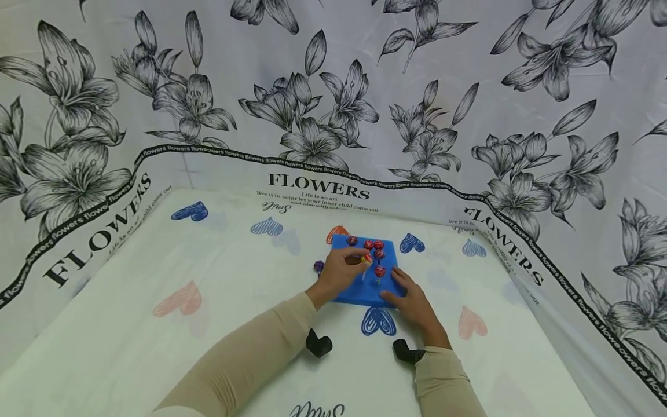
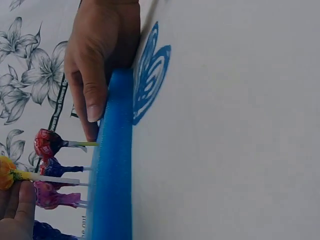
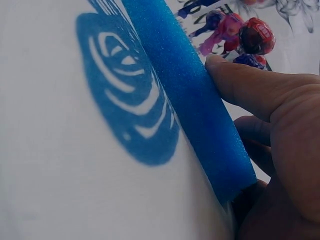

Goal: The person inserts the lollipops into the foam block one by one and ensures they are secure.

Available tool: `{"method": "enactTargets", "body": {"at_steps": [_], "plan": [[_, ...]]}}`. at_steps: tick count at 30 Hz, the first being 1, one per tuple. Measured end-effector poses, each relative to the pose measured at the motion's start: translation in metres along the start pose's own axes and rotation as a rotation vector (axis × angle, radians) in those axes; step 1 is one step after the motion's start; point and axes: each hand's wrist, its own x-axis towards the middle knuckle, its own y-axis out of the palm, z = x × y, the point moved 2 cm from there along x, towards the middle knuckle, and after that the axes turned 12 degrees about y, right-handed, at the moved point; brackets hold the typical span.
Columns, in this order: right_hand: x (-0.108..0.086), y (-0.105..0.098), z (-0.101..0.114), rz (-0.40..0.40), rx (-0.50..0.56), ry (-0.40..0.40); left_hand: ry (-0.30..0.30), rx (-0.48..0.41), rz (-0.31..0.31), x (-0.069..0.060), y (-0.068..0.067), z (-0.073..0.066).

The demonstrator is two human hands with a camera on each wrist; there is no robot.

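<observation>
In the head view a blue foam block [image 1: 349,296] lies flat, with several wrapped lollipops [image 1: 380,271] standing upright in it. My left hand [image 1: 336,272] pinches a yellow-wrapped lollipop [image 2: 8,173] by its head, above the block. Its white stick points down at the foam, and the tip looks just short of the surface in the left wrist view. My right hand [image 1: 417,301] grips the block's near right corner. Its thumb [image 3: 240,82] lies over the top edge and the other fingers go round the side, partly hidden.
A purple lollipop [image 1: 318,266] is at the block's left edge, partly hidden by the left hand. White cloth with printed hearts [image 1: 378,321] covers the table. A flower-printed curtain [image 1: 312,116] rises behind. Black wrist devices [image 1: 319,344] sit at both wrists.
</observation>
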Motion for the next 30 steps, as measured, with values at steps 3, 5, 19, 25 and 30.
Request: {"method": "enactTargets", "body": {"at_steps": [3,5,19,25,30], "plan": [[0.0,0.001,0.001,0.001,0.0,0.0,-0.031,0.027,0.003,-0.003,0.001,0.005],[0.0,0.0,0.001,0.0,0.0,-0.007,-0.039,0.026,0.003,-0.003,0.001,0.007],[-0.004,-0.001,0.001,0.001,0.001,0.006,-0.09,0.127,0.02,-0.01,0.009,0.016],[-0.003,-0.001,0.003,-0.011,0.014,-0.015,-0.106,0.129,0.014,-0.01,0.008,0.017],[-0.003,0.0,0.002,-0.017,0.01,-0.001,-0.123,0.132,0.013,-0.012,0.008,0.018]]}}
